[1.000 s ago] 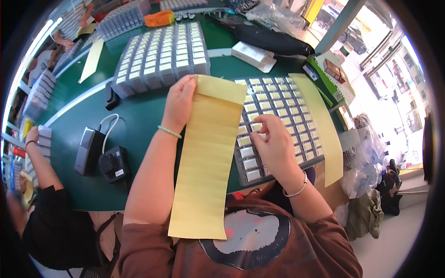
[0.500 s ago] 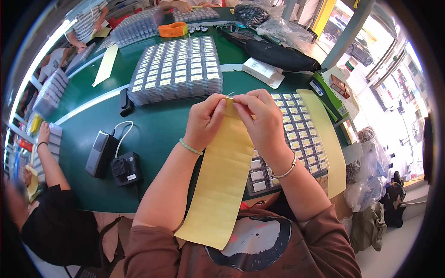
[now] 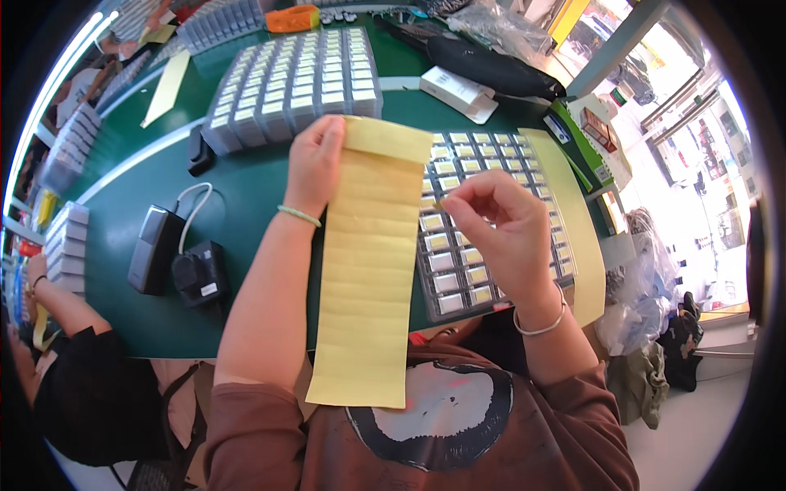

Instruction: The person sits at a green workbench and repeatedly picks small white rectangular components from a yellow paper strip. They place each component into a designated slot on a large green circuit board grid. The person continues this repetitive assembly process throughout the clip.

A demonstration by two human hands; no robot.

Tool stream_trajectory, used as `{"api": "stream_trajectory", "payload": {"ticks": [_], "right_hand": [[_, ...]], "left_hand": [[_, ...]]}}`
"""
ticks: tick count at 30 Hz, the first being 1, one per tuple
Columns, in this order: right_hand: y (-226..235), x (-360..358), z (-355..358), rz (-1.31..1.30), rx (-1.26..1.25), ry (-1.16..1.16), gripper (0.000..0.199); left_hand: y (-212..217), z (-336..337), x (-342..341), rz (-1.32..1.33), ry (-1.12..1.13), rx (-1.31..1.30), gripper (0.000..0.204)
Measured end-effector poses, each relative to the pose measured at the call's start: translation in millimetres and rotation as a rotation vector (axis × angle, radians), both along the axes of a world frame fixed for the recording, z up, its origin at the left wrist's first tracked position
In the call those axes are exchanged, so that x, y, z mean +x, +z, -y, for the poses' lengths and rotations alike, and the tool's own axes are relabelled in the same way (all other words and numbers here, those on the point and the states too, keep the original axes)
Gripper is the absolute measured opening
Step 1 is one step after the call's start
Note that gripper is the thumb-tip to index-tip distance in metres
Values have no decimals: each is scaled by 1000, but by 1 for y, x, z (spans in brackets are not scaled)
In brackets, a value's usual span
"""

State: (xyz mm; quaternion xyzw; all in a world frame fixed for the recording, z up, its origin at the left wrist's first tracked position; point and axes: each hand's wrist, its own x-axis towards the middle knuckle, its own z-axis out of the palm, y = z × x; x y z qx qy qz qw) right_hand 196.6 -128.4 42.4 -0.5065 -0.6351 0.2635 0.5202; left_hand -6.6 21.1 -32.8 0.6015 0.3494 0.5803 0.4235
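My left hand [image 3: 313, 168] is closed on the upper left corner of a long yellow paper sheet [image 3: 368, 286]. The sheet hangs down in front of my shirt, creased crosswise, its top end folded over. Thumb and forefinger of my right hand [image 3: 512, 233] are pinched together above a clear plastic tray [image 3: 427, 282]; whatever lies between the fingertips is too small to name. Rows of small square pieces fill the tray, most with yellow tops, while a few near its lower left look plain white [image 3: 447, 281].
A tall stack of filled trays [image 3: 295, 86] stands at the back. On the left lie a black power bank [image 3: 157, 250] with a white cable and a black charger block [image 3: 201, 274]. A white box [image 3: 458, 94], black bag [image 3: 491, 69] and green box [image 3: 577, 147] line the far right. A co-worker's arm [image 3: 70, 303] shows at left.
My hands have come apart: the left has moved left with the sheet, the right has drawn away to the right over the tray. The sheet's top end now spreads out folded.
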Motion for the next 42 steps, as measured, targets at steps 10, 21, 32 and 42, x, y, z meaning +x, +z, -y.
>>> {"api": "stream_trajectory", "payload": {"ticks": [10,21,32,42], "right_hand": [[-42,13,45,34,-375,-134,8],[-45,7,44,137,-391,-153,10],[-57,-3,45,597,-26,-259,9],[-46,5,42,303,-253,-231,18]], "left_hand": [[-10,-4,5,31,-106,-176,32],[-8,-2,5,59,-123,-223,32],[-9,-3,3,10,-101,-171,31],[3,7,5,61,-204,-98,29]]}}
